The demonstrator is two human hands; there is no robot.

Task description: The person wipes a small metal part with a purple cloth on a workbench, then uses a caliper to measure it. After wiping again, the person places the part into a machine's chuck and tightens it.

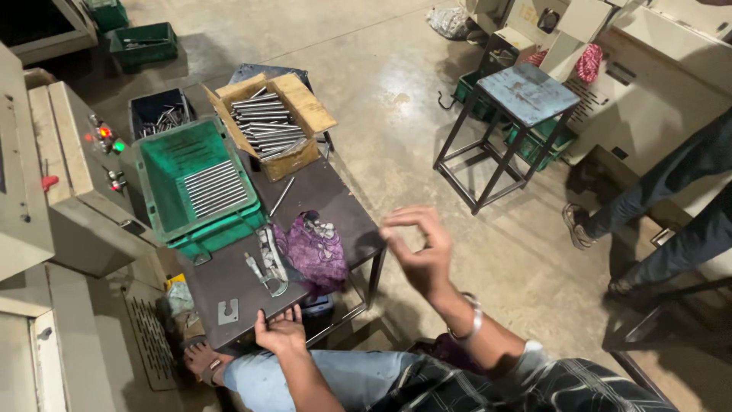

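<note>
Dark table [335, 206] carries green crate [194, 183], cardboard box [278, 126], purple cloth [316, 248].

Blue stool [528, 91], cardboard box of rods [271, 126], green crate [197, 183]

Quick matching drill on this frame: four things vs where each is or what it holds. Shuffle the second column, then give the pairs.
1. green crate
2. cardboard box
3. blue stool
4. left hand

A. on the table's near edge
B. on the floor, right of the table
C. metal rods, at the table's far end
D. rods in a flat row, beside the control panel

Pairs: 1-D, 2-C, 3-B, 4-A
</note>
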